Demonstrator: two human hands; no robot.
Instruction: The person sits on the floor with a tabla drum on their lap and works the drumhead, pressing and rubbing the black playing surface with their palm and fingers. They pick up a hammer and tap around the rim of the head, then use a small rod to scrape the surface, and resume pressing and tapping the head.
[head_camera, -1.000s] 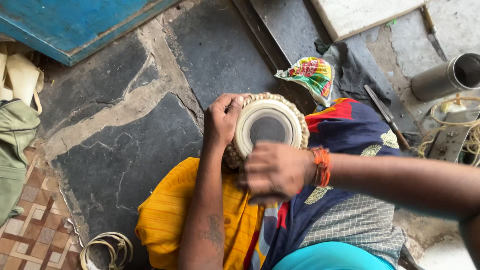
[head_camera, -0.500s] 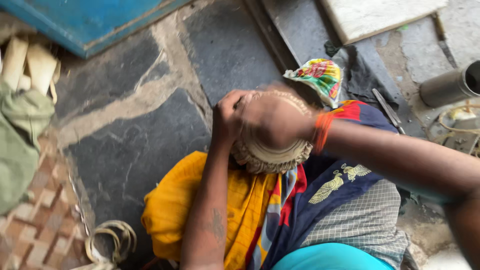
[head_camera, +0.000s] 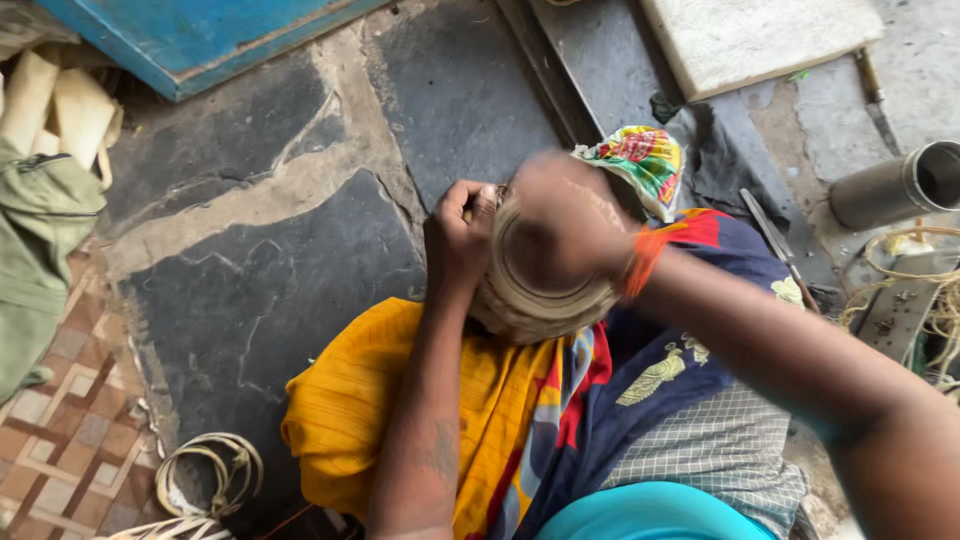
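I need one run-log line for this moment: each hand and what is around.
left hand: grips small drum rim | right hand: blurred, over drumhead | drum: on lap, on yellow cloth | nearby: metal cylinder, cord coil

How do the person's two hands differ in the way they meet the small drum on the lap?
The left hand is a closed fist at the side rim of the drum; the right hand lies over its top face. The left hand looks sharp, the right hand blurred. The right wrist carries an orange thread band; the left wrist is bare. Both touch the drum.
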